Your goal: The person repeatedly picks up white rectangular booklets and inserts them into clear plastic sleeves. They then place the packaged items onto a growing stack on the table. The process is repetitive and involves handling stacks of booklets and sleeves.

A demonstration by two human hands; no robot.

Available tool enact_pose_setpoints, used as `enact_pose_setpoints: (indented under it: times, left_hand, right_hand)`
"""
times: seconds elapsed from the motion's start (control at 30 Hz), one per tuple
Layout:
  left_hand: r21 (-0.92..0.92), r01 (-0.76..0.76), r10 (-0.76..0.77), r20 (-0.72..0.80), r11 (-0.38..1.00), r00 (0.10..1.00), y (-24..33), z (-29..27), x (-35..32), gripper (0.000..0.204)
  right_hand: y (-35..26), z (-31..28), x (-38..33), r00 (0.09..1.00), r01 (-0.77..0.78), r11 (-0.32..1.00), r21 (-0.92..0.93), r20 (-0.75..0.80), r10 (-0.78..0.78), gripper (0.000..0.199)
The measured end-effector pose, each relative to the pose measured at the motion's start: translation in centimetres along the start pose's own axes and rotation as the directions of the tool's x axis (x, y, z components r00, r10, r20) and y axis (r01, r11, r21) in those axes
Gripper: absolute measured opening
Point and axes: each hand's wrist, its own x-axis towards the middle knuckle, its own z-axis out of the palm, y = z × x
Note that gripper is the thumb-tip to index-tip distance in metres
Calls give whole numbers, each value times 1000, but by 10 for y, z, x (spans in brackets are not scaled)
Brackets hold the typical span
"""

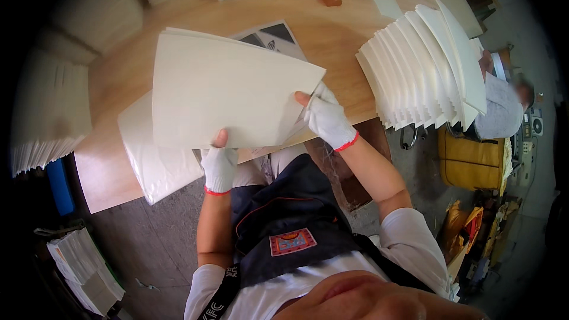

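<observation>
Above wooden tabletop (341, 41) | L hand (219, 168) & R hand (328, 120) are gripping white paper sheaf (231, 92), lower edge & R corner resp. | risk: sheets poss. sliding/creasing b/c far L side is going unheld

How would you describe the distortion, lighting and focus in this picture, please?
In the head view, fisheye bends the front edge of the wooden table and the corners go black; there too, the held white sheets look bright, the left-edge paper stack dimmer and soft.
</observation>
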Motion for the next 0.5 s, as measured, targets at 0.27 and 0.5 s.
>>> enact_pose_setpoints:
  times: [0.27,0.5]
  left_hand:
    - [648,-414,315,270,639,910,83,-27,28,40]
    - [776,-248,-12,313,580,950,65,5,46,39]
  right_hand:
    - [-16,-57,1,980,188,945,-269,114,-163,7]
    - [-1,-61,1,986,21,858,-512,151,66,10]
